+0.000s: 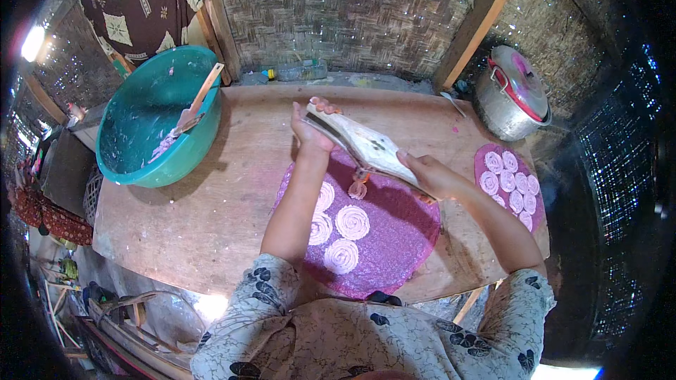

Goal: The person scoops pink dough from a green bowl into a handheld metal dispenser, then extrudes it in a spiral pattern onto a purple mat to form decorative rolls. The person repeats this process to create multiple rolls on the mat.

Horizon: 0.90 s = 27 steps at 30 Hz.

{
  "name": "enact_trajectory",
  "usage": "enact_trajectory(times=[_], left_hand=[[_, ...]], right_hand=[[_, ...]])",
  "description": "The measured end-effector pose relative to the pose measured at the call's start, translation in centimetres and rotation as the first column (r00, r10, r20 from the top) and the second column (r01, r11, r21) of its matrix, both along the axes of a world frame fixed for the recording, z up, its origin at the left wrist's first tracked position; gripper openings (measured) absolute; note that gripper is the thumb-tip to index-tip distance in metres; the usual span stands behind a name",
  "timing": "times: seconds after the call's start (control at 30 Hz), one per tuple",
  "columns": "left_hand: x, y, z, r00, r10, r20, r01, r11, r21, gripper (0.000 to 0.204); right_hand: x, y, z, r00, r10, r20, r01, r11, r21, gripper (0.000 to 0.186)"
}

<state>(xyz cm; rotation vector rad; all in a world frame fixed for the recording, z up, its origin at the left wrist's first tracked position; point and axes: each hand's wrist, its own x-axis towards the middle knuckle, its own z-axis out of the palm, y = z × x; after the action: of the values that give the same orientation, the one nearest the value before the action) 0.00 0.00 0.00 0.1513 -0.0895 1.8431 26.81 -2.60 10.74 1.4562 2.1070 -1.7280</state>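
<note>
Both hands grip a long, pale wooden dough press (370, 142), slanted over the table. At its upper left end, my left hand (313, 132) is wrapped round the handle. My right hand (433, 174) is closed on its lower right end, thumb on top. Below the middle of the press, a small pink coil of dough (358, 189) shows, partly shaded. Under it lies a round purple mat (394, 250). Several flat pink dough swirls (352, 222) sit on the left part of this mat, and my left forearm hides some of that side.
A large green basin (158, 169) with a wooden-handled spatula (201, 98) stands at the left of the wooden table (169, 239). To the right lies another purple mat with several swirls (516, 181). A lidded metal pot (503, 102) and a plastic bottle (299, 70) are at the back.
</note>
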Motion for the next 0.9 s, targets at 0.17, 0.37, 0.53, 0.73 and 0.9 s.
enact_trajectory(times=[0.17,0.37,0.53,0.73,0.9], left_hand=[[1.8,-4.3,2.9,0.999,0.039,-0.017,-0.041,0.991,-0.125,0.039],[2.9,-2.9,6.0,1.0,-0.01,-0.015,0.008,0.989,-0.145,0.047],[4.2,-0.2,2.6,1.0,0.005,0.023,-0.003,0.996,-0.09,0.049],[2.9,1.6,0.1,0.999,0.031,-0.037,-0.03,0.999,0.024,0.043],[3.9,-0.8,4.9,0.997,0.023,-0.078,-0.032,0.992,-0.121,0.04]], right_hand=[[1.2,-2.4,0.5,0.999,-0.022,-0.034,0.016,0.986,-0.167,0.072],[2.3,-2.2,3.5,0.997,-0.065,-0.051,0.052,0.974,-0.223,0.068],[2.7,-0.4,3.7,0.996,-0.059,0.06,0.067,0.985,-0.159,0.069],[1.5,1.2,0.2,0.996,-0.045,0.08,0.05,0.997,-0.066,0.069],[2.9,1.3,0.0,0.995,-0.036,-0.093,0.01,0.963,-0.268,0.071]])
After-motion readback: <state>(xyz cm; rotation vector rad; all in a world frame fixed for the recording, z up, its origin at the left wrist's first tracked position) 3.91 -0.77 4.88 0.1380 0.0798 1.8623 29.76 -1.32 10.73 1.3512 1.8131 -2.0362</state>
